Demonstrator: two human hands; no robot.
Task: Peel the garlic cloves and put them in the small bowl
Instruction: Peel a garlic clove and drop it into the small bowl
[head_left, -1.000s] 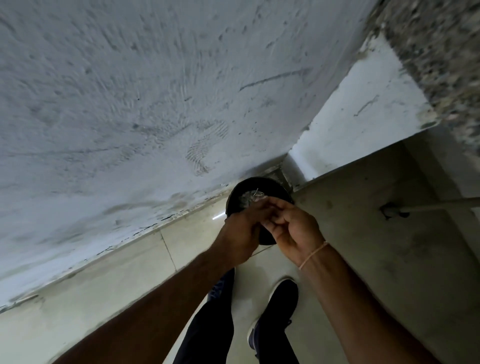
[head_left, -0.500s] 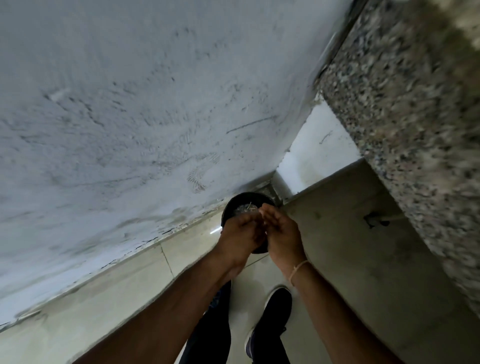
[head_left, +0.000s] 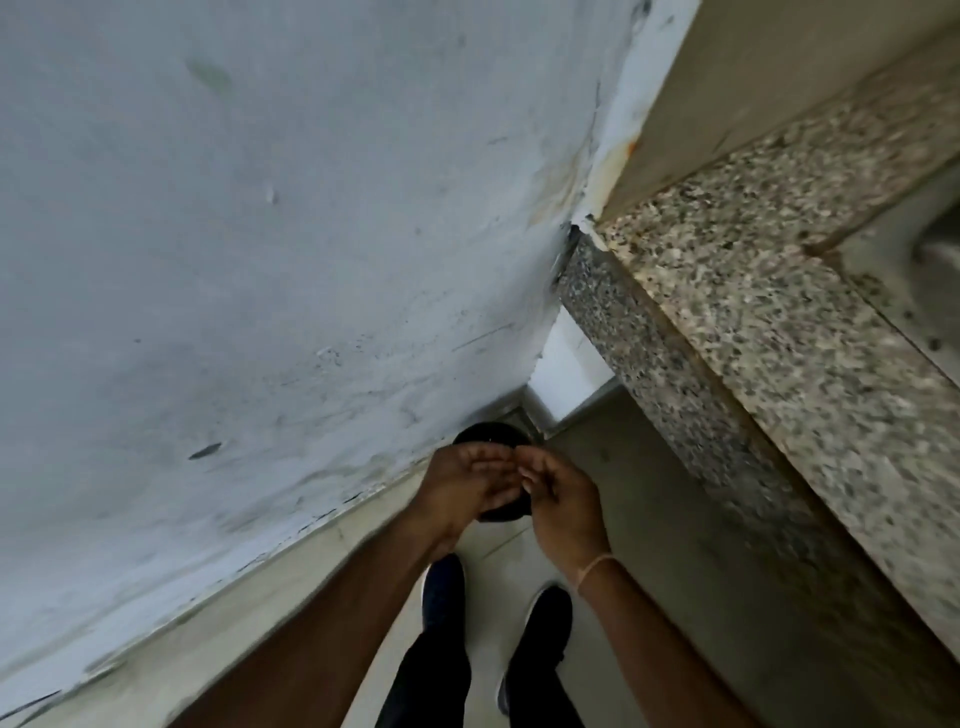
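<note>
Garlic cloves could not be made out anywhere in the blurred view, so their place could not be told. The left hand (head_left: 462, 488) and the right hand (head_left: 558, 493) were held together in front of the person, with the fingertips meeting just above a round black bin (head_left: 485, 434) that stood on the pale tiled floor (head_left: 649, 545) in the corner. The fingers of both hands were curved towards each other, but whether they pinched something small between them could not be told. The black bin was partly hidden behind the hands and stood against the rough grey-white painted wall (head_left: 260, 260). A thin pale thread bracelet (head_left: 592, 564) was around the right wrist. Below the hands two dark shoes (head_left: 545, 618) and dark trousers were seen. On the right side was a speckled granite counter (head_left: 753, 322).
</note>
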